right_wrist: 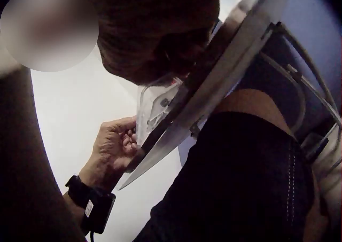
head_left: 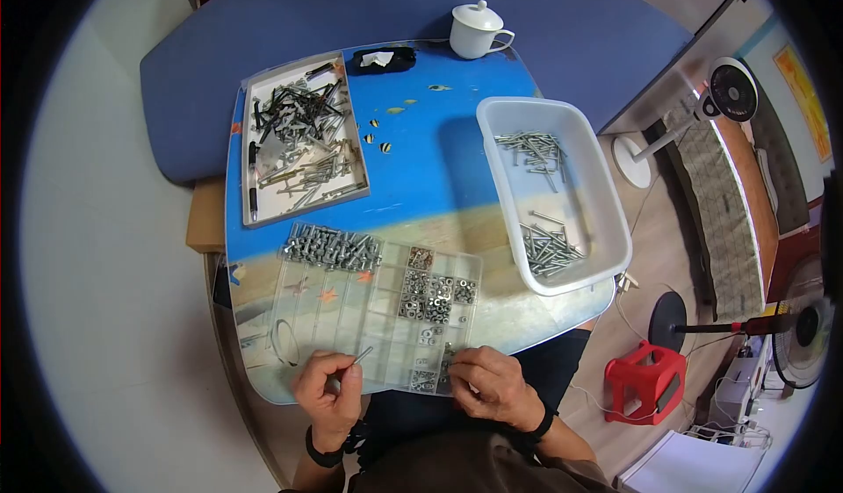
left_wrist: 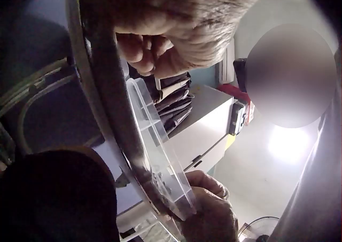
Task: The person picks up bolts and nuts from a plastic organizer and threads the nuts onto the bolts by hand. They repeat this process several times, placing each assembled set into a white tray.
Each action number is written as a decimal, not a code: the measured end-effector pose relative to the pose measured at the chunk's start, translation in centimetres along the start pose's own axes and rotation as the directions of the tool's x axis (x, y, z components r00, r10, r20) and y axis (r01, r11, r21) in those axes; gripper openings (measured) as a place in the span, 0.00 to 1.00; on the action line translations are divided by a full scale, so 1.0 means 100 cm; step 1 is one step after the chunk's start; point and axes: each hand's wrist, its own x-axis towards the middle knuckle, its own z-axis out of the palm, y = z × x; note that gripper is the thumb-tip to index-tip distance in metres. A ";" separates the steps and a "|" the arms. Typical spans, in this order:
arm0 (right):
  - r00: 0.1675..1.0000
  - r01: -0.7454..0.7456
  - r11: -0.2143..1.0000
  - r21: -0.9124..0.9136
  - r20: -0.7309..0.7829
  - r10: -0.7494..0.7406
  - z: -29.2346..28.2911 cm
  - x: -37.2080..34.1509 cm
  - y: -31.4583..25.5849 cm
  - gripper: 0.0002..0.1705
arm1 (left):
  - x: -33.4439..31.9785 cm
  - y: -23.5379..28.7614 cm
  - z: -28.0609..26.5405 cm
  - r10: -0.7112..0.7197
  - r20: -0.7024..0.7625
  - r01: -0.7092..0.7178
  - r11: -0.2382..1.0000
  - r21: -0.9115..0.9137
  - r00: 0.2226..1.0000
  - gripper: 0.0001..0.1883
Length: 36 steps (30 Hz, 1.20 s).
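My left hand (head_left: 329,396) pinches a silver bolt (head_left: 363,354) between thumb and fingers, over the front edge of a clear divided organizer box (head_left: 347,326). In the left wrist view, the thumb and curled fingers of that hand (left_wrist: 187,33) close round the bolt's thin shank (left_wrist: 157,84). My right hand (head_left: 493,386) is at the box's front right corner, its fingertips bent over a small compartment of metal hardware; I cannot tell whether they pinch a piece. Bolts (head_left: 332,249) fill the far left compartments. Nuts (head_left: 432,298) and copper-coloured washers (head_left: 421,258) lie in the right-hand ones.
A shallow white tray (head_left: 356,196) with black and silver screws lies at the far left. To the right stands a white plastic tub (head_left: 625,230) holding two heaps of long bolts (head_left: 551,249). A lidded white cup (head_left: 475,32) and black pouch (head_left: 399,59) stand at the back.
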 end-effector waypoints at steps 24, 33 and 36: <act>1.000 0.002 0.998 0.068 -0.011 -0.001 0.007 0.002 0.005 0.11 | -0.003 0.003 0.000 0.072 -0.055 -0.069 0.996 0.051 0.996 0.05; 1.000 -0.004 0.993 0.119 0.025 0.001 -0.004 0.005 0.003 0.10 | 0.005 0.017 0.002 0.011 -0.022 -0.011 1.000 -0.005 1.000 0.04; 0.991 -0.099 0.973 0.210 0.112 0.077 -0.015 0.012 0.003 0.10 | 0.010 0.024 0.009 0.024 0.003 -0.024 0.999 -0.022 1.000 0.03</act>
